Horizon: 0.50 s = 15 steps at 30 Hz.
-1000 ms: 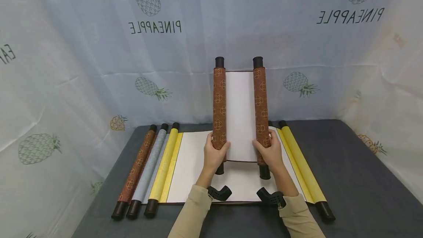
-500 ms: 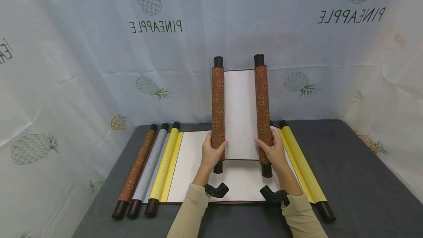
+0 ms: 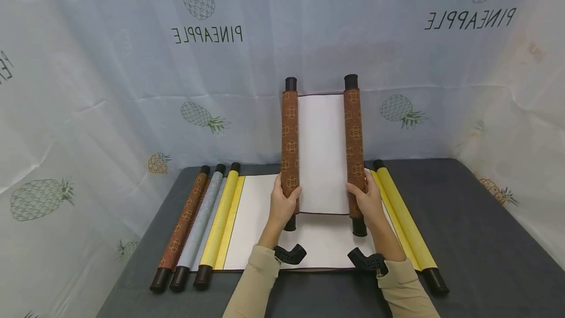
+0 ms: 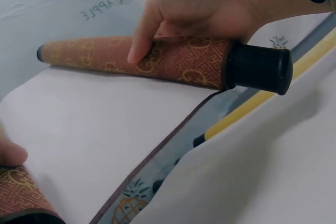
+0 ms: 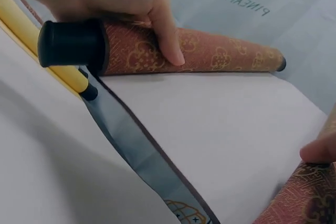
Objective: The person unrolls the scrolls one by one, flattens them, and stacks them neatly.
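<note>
Both hands hold up a brown hanging scroll with gold floral patterns and black end knobs, partly unrolled. White paper (image 3: pixel 321 156) shows between its two rolls. Around the lower part of the left roll (image 3: pixel 290 136) my left hand (image 3: pixel 282 206) is curled, thumb on the front. My right hand (image 3: pixel 370 204) grips the right roll (image 3: pixel 354 146) the same way. In the left wrist view, the left thumb (image 4: pixel 140 45) presses the patterned cloth near the black knob (image 4: pixel 262 69). The right wrist view shows the right thumb (image 5: pixel 170 45) on its roll. Fingers behind the rolls are mostly hidden.
Beneath the hands, a yellow-edged scroll (image 3: pixel 251 220) lies spread on the dark table (image 3: pixel 481 239), its yellow roll (image 3: pixel 406 217) at right. To the left lie another yellow roll (image 3: pixel 219 220), a grey roll (image 3: pixel 200 225) and a brown roll (image 3: pixel 183 229). A pineapple-print curtain (image 3: pixel 326 28) hangs behind.
The right hand has shifted right with its roll, and the left hand slightly left. The white strip between the rolls is wider. The scrolls on the table have stayed put.
</note>
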Tool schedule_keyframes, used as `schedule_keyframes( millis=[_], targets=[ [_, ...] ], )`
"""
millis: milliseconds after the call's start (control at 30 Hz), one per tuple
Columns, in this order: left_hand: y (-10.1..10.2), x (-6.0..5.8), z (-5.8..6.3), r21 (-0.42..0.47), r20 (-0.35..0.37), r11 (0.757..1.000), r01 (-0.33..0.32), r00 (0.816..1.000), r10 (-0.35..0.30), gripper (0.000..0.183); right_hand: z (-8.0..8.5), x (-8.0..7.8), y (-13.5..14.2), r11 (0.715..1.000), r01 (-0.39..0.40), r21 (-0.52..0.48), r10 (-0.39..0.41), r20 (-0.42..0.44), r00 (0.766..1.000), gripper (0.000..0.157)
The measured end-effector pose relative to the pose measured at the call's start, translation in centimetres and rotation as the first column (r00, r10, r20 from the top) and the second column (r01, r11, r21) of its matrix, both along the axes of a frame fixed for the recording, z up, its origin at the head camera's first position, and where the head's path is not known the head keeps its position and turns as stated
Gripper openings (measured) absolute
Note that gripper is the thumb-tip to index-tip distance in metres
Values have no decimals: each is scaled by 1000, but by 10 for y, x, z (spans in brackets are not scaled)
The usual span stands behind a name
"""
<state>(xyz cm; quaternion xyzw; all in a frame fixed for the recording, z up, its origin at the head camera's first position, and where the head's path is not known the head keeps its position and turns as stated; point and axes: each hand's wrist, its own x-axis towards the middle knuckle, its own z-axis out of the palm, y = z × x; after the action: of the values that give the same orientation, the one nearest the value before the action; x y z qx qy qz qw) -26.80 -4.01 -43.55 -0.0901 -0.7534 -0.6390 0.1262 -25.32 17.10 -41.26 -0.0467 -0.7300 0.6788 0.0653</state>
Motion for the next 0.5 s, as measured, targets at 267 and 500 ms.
schedule_keyframes(
  millis=[267,500],
  targets=[
    [5,0,-4,-30,-2,997,-71,998,71,59,-2,1,-1,995,71,74,-70,-12,997,56],
    [6,0,-5,-40,-20,994,-100,995,99,57,-4,0,-2,992,90,93,-88,-27,996,72]
  ],
)
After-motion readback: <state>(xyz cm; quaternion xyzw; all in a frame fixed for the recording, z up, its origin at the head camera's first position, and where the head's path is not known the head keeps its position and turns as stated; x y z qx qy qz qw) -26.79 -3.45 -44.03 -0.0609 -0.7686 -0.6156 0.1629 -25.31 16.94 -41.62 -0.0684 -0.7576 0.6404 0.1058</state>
